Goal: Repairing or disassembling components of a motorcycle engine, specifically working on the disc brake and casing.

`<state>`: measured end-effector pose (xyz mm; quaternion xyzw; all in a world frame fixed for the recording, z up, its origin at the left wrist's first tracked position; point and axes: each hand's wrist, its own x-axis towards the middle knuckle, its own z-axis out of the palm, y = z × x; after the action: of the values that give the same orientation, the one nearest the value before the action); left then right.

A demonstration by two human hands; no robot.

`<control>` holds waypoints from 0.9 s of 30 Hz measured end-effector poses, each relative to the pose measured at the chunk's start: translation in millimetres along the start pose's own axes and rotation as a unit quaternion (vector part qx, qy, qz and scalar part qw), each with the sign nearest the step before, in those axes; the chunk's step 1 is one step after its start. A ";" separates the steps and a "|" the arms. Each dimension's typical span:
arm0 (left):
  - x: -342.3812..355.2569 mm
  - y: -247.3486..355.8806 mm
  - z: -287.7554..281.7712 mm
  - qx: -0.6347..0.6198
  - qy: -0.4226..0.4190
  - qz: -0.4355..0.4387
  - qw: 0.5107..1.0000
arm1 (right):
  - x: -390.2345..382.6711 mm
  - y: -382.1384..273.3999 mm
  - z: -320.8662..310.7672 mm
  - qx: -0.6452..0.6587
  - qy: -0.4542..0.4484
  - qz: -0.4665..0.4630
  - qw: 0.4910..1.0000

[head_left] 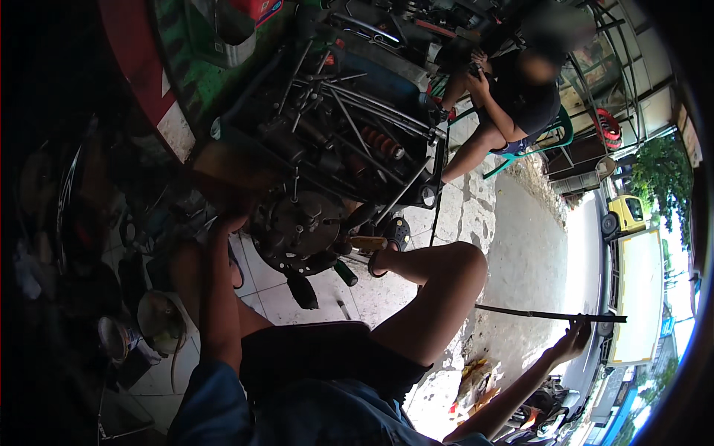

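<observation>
Out at the right, my right hand (571,343) is closed round a long, thin, dark strip (535,314), which runs leftward from it in front of the pavement. Its thicker end sticks out past my fingers. My left hand (234,215) reaches down beside a round, dark metal part (301,223) with holes round its rim. Deep shadow hides those fingers, so their grip does not show. Behind the round part stands a dark tray (256,141) crowded with T-handled wrenches (379,111) and an orange coil spring (383,143). A green-handled tool (345,273) lies close to my foot.
A person (513,104) sits on a green plastic chair (567,126) at the back right, hands together round a small object. White tiles (260,297) lie under my feet. A metal bowl (160,320) is at the left. A yellow truck (628,215) stands by the road.
</observation>
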<state>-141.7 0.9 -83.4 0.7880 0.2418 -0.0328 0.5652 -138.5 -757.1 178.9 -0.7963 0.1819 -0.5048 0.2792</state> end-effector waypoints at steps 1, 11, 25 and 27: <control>-0.9 0.4 -1.5 0.000 0.001 0.001 1.000 | -2.4 25.1 -12.5 -0.022 -0.040 -0.019 0.999; 52.6 51.0 69.9 0.061 -0.133 0.069 0.987 | -41.6 54.7 6.5 -0.275 -0.178 -0.055 0.943; 86.3 99.2 197.1 0.132 -0.276 0.135 0.943 | -35.8 33.1 -29.0 -0.314 -0.218 -0.087 0.920; 90.0 91.1 186.1 0.140 -0.264 0.127 0.946 | -43.7 37.1 -26.5 -0.400 -0.266 -0.070 0.874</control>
<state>16.9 -159.1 -99.8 0.8464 -0.0253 -0.2015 0.4922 -181.4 -767.9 133.8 -0.9549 0.2308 -0.1761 -0.0616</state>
